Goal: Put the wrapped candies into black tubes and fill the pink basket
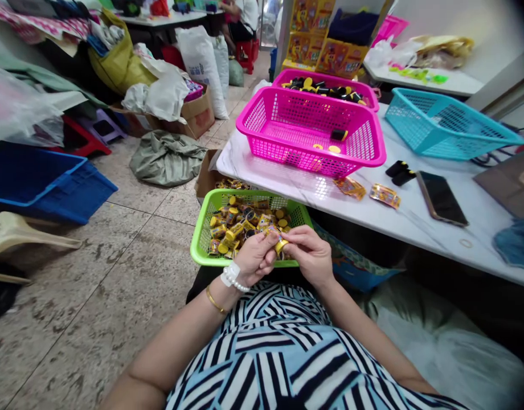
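Observation:
Both my hands meet over my lap at the near rim of a green basket [201, 239] filled with several small yellow-and-black wrapped items. My left hand [256, 257], with a pearl bracelet and gold bangle on the wrist, is closed around a small yellow wrapped item [281, 245]. My right hand [311, 253] pinches the same item from the other side. The item is mostly hidden by my fingers.
A white table [416, 222] on the right carries two pink baskets [364, 154], a blue basket [445, 125], two loose wrapped packets [385, 195], black pieces [400, 172] and a phone [440, 197]. Blue crates [40, 182], bags and boxes crowd the floor on the left.

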Tool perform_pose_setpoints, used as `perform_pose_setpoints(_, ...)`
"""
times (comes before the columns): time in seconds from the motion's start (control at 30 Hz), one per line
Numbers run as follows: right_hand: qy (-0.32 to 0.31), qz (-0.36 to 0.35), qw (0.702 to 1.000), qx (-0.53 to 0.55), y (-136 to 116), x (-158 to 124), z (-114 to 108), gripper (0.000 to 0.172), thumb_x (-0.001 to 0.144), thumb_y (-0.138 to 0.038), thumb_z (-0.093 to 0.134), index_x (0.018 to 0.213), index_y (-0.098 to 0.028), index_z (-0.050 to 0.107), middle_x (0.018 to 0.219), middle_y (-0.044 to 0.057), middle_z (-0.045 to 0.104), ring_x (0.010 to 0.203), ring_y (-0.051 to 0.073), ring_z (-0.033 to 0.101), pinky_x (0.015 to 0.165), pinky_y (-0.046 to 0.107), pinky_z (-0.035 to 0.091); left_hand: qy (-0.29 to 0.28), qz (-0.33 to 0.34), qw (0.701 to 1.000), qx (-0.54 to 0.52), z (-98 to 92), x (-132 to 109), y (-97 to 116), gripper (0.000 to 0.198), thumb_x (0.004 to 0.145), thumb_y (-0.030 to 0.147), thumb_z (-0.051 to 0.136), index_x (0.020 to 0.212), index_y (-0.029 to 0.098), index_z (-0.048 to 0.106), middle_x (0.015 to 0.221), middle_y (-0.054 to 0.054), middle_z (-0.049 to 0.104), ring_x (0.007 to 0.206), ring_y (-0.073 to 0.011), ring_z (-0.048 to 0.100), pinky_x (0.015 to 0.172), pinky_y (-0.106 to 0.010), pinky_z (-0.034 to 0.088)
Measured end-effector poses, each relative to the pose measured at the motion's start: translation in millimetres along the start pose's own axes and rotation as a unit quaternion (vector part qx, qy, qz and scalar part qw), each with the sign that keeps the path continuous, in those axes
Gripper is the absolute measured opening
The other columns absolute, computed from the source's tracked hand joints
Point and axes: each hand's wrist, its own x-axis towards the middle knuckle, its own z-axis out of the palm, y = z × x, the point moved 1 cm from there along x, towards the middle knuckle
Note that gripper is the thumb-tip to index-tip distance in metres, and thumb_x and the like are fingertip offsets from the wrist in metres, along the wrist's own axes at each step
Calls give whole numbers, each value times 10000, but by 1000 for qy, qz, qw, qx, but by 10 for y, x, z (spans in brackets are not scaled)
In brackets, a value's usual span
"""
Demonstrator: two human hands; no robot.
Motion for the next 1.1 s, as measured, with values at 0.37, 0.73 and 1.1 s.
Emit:
perform_pose_setpoints(0.37,6,-45,997,-55,-121,44,22,44,776,-276,768,813,-259,783,754,31,691,700,158,650,662,291,557,8,-70,993,-92,30,40,0,276,871,378,655,745,176,517,349,132,306,246,-13,142,219,-80,176)
perform_pose_setpoints(0.73,214,-121,889,-387,-435,836,-1346,147,871,-306,642,831,-199,735,800,51,721,701,163,639,705,300,510,135,51,936,322,-64,126,378,607,646,621,743,1010,157,600,354,92,460,251,-61,258,293,-164,151)
perform_pose_setpoints(1.1,172,-162,839,-490,-806,1746,-1722,194,876,-347,607,815,-212,732,827,51,707,774,188,641,743,331,487,182,161,832,498,-285,285,294,800,650,616,701,1260,116,565,445,44,584,471,-234,612,491,-292,435)
